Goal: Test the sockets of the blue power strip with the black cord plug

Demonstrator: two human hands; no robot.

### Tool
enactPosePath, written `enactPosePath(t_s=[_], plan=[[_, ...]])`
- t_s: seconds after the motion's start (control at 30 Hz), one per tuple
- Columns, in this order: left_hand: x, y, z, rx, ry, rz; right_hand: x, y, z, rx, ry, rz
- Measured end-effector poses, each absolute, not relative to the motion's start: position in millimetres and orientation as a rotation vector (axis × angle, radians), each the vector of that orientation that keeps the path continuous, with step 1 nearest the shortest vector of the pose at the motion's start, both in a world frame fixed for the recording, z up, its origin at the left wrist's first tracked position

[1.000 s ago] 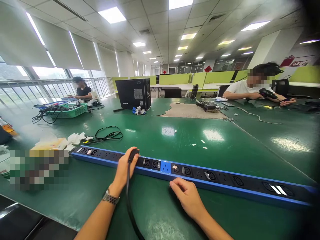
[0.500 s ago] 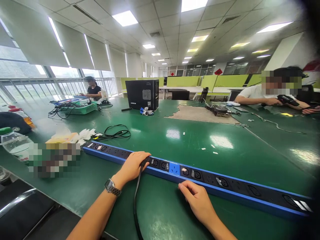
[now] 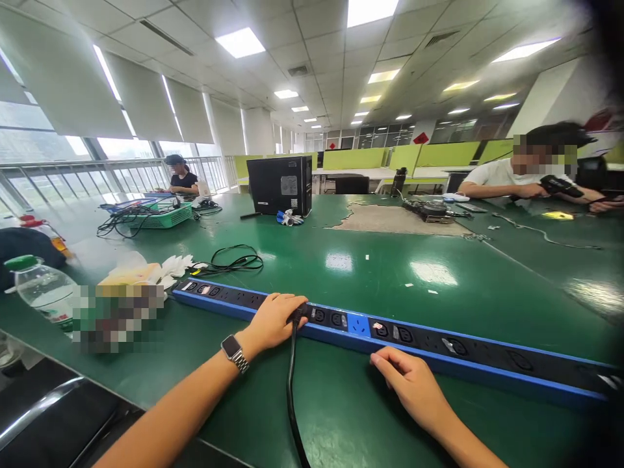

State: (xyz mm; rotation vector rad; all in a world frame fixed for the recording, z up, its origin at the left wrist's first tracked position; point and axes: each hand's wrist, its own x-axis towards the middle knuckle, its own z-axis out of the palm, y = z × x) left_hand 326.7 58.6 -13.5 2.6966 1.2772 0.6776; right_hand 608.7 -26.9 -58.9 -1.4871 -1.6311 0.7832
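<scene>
A long blue-and-black power strip (image 3: 336,337) lies slantwise across the green table. My left hand (image 3: 273,320), with a watch on its wrist, rests over the strip left of the blue socket (image 3: 359,324). Between its thumb and fingers is a black plug (image 3: 297,315), upright at the sockets and partly hidden; how deep it sits I cannot tell. From the plug a thick black cable (image 3: 291,390) runs down toward me. My right hand (image 3: 413,385) is at the strip's near edge, fingers curled in and nothing visible in them; whether it touches the strip is unclear.
A plastic bottle (image 3: 46,292) and a coiled black cable (image 3: 238,261) lie to the left. Farther back stand a green basket (image 3: 168,216) and a black computer case (image 3: 277,185), with gloves (image 3: 289,218) before it. Two other people sit at the table's far sides.
The view has shifted slightly, so strip and hands appear farther right. My left hand stays on the plug and my right hand stays beside the strip.
</scene>
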Motion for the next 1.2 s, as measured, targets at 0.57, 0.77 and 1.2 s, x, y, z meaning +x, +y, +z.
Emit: enactPosePath(t_s=[0.57, 0.77, 1.2], plan=[[417, 38, -6, 2.388, 1.128, 1.052, 609, -19, -59, -1.441, -1.592, 0.917], [441, 43, -16, 2.415, 1.203, 0.846, 610, -20, -58, -1.441, -1.64, 0.954], [437, 38, -28, 2.679, 1.053, 0.794, 606, -20, -56, -1.446, -1.674, 0.862]])
